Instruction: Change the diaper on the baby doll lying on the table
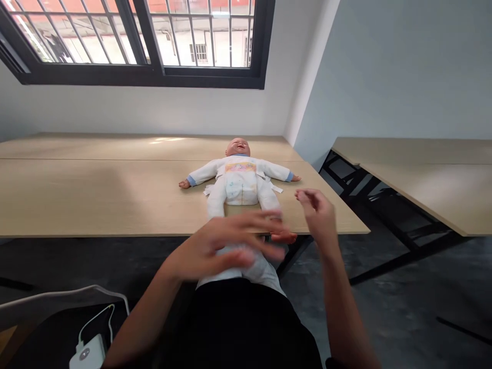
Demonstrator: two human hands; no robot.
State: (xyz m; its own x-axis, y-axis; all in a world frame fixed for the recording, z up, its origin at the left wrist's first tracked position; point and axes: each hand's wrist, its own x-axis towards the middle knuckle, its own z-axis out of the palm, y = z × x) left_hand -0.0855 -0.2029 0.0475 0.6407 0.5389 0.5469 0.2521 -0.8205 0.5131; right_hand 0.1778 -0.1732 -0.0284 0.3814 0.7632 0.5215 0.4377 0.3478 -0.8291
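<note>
A baby doll point(239, 179) in a white suit and a diaper lies on its back on the wooden table point(96, 195), head toward the window, arms spread. Its feet hang at the table's near edge. My left hand point(226, 245) is blurred, fingers stretched out flat, hovering over the doll's legs and feet near the table edge. My right hand point(320, 211) is raised just right of the doll's left leg, fingers loosely curled and apart, holding nothing. Neither hand clearly touches the doll.
A second wooden table point(423, 174) stands to the right across a dark floor gap. A barred window point(146, 36) is above the far wall. A white power bank point(88, 352) with a cable lies at the lower left.
</note>
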